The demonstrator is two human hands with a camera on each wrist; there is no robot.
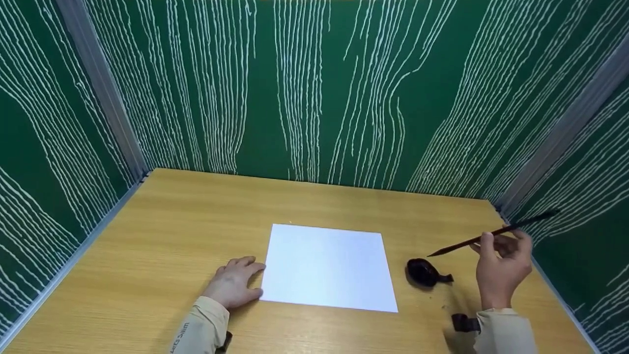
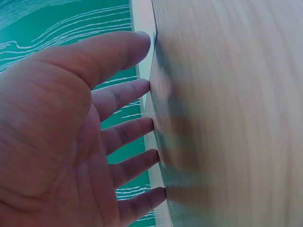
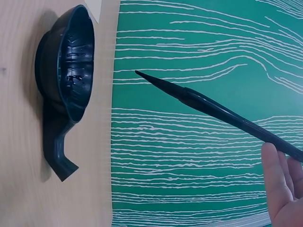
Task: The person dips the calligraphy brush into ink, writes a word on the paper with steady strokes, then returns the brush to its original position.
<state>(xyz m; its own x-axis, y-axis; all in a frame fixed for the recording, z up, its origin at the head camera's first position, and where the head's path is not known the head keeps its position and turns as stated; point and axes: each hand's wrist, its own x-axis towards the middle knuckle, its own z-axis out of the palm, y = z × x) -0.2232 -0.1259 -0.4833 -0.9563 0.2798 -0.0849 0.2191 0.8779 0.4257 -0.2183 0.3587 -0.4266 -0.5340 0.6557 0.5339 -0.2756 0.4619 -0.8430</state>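
A paper sheet (image 1: 328, 268) lies on the table (image 1: 206, 206), the left hand (image 1: 233, 283) at its left edge. To its right sits a handled dish (image 1: 421, 273), handle pointing right. Farther right, the right hand (image 1: 503, 270) holds a calligraphy brush (image 1: 459, 245), its tip leftward, near but apart from the dish. A partition (image 1: 260, 98) stands along the table's far edge.

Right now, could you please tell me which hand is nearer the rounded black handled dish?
The right hand is nearer, right of the dish, holding a slender dark brush; the left hand is farther, at the left edge of the white rectangular paper.
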